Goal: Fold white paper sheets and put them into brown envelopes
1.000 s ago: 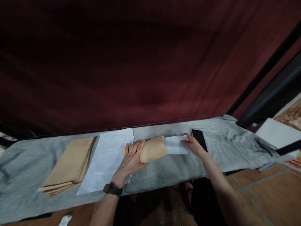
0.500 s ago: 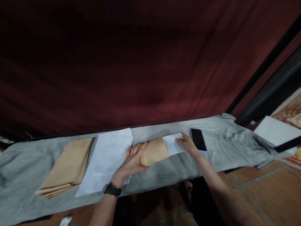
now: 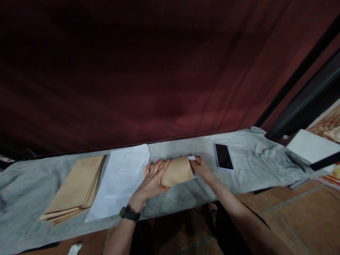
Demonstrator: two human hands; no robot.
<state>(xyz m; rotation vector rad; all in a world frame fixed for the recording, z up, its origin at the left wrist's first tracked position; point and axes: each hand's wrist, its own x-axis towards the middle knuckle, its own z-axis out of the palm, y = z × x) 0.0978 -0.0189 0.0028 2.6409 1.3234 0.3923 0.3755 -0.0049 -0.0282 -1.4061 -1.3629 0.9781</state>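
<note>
The left hand (image 3: 152, 182) has its grip curled round the left part of a tan paper envelope (image 3: 177, 171) at lower centre, whose long axis runs left to right, mouth facing right. There the right hand (image 3: 202, 170) meets a white paper sheet (image 3: 191, 158), mostly hidden inside; with fingertips obscured, I cannot tell that grip's closure.

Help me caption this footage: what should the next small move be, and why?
Probably, the right hand should nudge the white paper a little deeper into the brown envelope: a white strip pokes out at the mouth, the right fingers are there, and the left hand holds the envelope's other end.
</note>
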